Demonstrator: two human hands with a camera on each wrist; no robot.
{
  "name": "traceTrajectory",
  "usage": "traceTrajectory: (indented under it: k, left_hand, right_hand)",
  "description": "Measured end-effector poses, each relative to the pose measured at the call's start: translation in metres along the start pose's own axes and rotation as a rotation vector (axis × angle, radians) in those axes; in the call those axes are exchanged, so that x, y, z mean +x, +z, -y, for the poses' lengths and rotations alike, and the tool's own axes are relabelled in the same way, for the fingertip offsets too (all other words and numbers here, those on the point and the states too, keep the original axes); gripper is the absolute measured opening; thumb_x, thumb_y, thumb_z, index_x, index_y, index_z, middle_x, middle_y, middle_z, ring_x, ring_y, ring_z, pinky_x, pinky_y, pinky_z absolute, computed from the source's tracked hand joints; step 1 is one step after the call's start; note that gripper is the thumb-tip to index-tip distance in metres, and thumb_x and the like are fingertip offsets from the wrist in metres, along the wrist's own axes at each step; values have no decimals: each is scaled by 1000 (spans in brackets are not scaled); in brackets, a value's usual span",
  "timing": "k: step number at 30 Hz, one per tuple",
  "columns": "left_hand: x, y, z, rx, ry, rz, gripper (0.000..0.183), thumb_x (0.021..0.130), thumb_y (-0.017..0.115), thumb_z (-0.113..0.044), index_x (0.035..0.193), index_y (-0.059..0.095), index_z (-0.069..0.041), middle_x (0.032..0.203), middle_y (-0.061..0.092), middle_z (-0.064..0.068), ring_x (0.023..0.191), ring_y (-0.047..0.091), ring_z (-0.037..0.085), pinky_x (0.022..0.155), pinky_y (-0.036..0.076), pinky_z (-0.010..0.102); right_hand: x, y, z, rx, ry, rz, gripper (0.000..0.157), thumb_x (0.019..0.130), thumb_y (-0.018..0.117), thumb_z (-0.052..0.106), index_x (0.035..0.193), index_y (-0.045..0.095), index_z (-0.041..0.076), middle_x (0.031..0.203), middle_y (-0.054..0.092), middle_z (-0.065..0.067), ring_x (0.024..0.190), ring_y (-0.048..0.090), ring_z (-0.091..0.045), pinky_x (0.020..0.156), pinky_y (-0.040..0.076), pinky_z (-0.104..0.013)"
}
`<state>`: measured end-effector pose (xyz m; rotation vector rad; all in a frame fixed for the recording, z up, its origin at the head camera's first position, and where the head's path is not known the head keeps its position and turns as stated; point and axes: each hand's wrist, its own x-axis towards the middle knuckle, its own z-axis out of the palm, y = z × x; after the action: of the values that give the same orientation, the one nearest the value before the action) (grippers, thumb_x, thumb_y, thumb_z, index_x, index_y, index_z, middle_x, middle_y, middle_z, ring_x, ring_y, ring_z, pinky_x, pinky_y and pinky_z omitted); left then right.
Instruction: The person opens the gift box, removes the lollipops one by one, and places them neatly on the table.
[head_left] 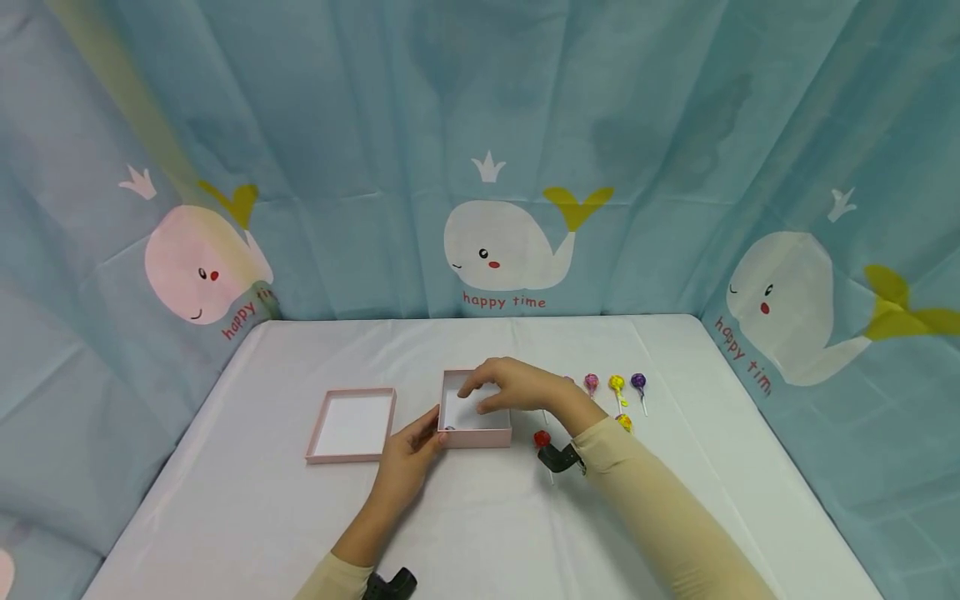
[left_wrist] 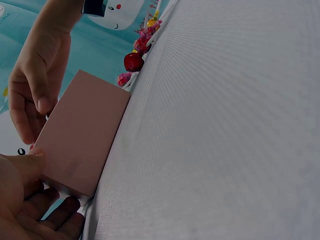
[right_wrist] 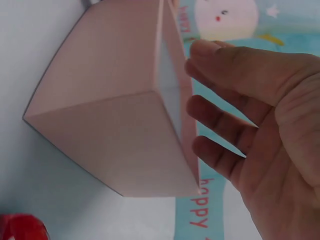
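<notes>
An open-topped pink box (head_left: 476, 438) with a white inside sits on the white table. My left hand (head_left: 408, 458) holds it by its left front corner, the thumb on the front and the fingers along the left side. Over the opening hovers my right hand (head_left: 525, 387), fingers loosely bent and nothing held. In the right wrist view its fingertips (right_wrist: 200, 107) stand beside the box rim. A small object (head_left: 450, 428), too small to identify, shows in the box's left front corner. Right of the box lies a red lollipop (head_left: 542, 438), close to the right wrist.
A shallow pink lid (head_left: 350, 457) lies left of the box, its white inside up. Further right are lollipops: pink (head_left: 591, 382), yellow (head_left: 617, 383), purple (head_left: 638, 381) and a yellow-orange one (head_left: 624, 422); others are partly behind the right arm. A whale-print curtain (head_left: 360, 250) surrounds the table.
</notes>
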<state>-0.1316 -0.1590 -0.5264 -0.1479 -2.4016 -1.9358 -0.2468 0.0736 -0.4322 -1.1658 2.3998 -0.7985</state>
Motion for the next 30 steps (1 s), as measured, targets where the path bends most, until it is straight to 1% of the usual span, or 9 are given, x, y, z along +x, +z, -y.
traceTrajectory:
  k: [3,5,9,13,17,22,26,30]
  left_hand:
    - [0,-1,0,-8,-1,4,58,95,74,-27,148,56,-10,145,61,9,132,60,26,103,53,24]
    - [0,-1,-1,-13,-2,4,57,96,74,-26,147,56,-10,144,61,8,131,60,25,103,53,24]
    - [0,-1,-2,-10,-2,5,56,96,73,-24,147,56,-10,144,62,8,132,60,25,104,53,25]
    - [-1,0,-2,8,1,4,55,96,73,-22,147,56,-9,145,60,9,132,60,26,105,52,26]
    - [-1,0,-1,11,2,3,54,97,73,-21,147,56,-8,145,60,11,132,60,28,105,52,26]
    - [-1,-1,-2,-8,1,6,54,97,72,-20,147,56,-9,145,61,9,131,61,26,104,53,25]
    - [-1,-1,-1,-4,5,4,54,97,73,-21,146,57,-9,144,61,8,130,61,24,104,53,24]
    - [-1,-1,0,10,15,1,54,96,73,-22,146,57,-11,143,62,7,130,62,24,104,53,24]
  right_hand:
    - [8,6,-1,-14,-17,62,36,92,77,11,127,74,17,123,68,13,121,59,-12,110,50,-40]
    - [13,10,-2,-22,-25,102,38,90,78,8,127,74,17,123,69,13,122,60,-13,110,50,-40]
    - [20,19,-4,-53,-26,159,37,90,78,6,123,76,21,120,70,18,120,60,-8,109,51,-35]
    - [25,29,-6,-101,-69,187,34,90,76,5,118,78,25,115,72,20,115,62,-5,104,52,-28]
    - [28,34,-8,-120,-101,183,31,91,76,8,115,79,27,110,73,20,111,64,-7,100,53,-25]
    - [32,38,-7,-163,-114,165,27,92,77,14,116,79,28,110,73,21,109,63,-4,99,51,-20]
    - [34,40,-4,-191,-138,141,25,93,76,14,116,79,25,111,73,19,107,64,-5,97,51,-18]
    - [36,42,-3,-193,-147,116,22,92,77,13,111,79,25,106,73,18,102,64,-6,92,52,-16]
